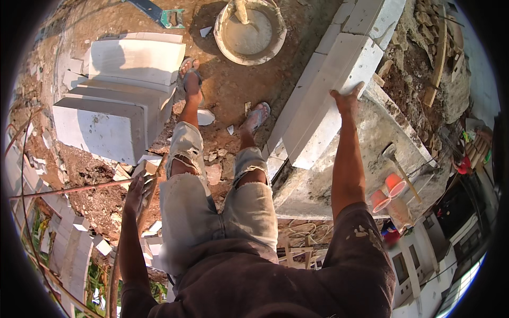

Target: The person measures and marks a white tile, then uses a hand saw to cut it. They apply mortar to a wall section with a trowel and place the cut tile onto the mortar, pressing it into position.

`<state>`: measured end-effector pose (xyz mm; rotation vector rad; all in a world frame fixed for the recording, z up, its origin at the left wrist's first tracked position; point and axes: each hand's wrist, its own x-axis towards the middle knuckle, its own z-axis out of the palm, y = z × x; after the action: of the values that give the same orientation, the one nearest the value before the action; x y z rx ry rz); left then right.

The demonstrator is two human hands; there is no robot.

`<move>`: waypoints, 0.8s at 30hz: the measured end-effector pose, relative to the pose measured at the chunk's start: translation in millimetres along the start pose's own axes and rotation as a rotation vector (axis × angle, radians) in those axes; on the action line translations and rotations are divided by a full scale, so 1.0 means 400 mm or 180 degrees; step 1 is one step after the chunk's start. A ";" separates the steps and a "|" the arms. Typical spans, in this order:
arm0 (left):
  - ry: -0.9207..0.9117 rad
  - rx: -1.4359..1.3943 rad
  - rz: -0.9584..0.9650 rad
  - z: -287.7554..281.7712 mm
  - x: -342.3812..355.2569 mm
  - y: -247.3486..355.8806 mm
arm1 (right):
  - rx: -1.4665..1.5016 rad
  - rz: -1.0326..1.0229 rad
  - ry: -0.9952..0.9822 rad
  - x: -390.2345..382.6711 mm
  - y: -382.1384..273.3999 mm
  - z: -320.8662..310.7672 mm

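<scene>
My right hand (347,100) rests on a long white block (331,100) in the low block wall, its thumb and fingers spread against the surface. Its fingertips are near the block's right edge. My left hand (138,195) hangs low at my left side with its fingers stretched out, next to a wooden pole (147,204) and a rough brick-like piece (144,169). I cannot tell whether it touches them. A thin string runs along the top of the wall.
White blocks (101,127) are stacked at left. A round mortar tub (250,32) with a handle in it and a handsaw (159,13) lie ahead. At right are a hammer (401,169) and orange-rimmed cups (389,192). Rubble and a reddish rod (69,191) lie left.
</scene>
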<state>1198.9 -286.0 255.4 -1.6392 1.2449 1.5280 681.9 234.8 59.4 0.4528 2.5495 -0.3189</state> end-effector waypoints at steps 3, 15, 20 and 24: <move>0.0002 -0.0077 -0.0011 -0.014 0.002 -0.009 | -0.0035 0.0111 -0.0055 0.003 -0.030 -0.007; -0.0049 -0.0147 -0.0093 0.038 0.041 0.038 | -0.0394 0.0174 -0.0044 0.008 -0.058 -0.007; -0.0162 0.0549 0.0883 0.266 0.160 0.250 | -0.0323 0.0202 -0.0071 0.030 -0.016 0.001; -0.0716 0.0830 0.1345 0.596 0.300 0.313 | 0.0118 -0.0383 0.0254 -0.028 0.079 -0.019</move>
<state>972.6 -155.7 118.4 -1.0506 1.6522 1.6517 699.5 263.2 67.4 0.3324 2.6584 -0.3999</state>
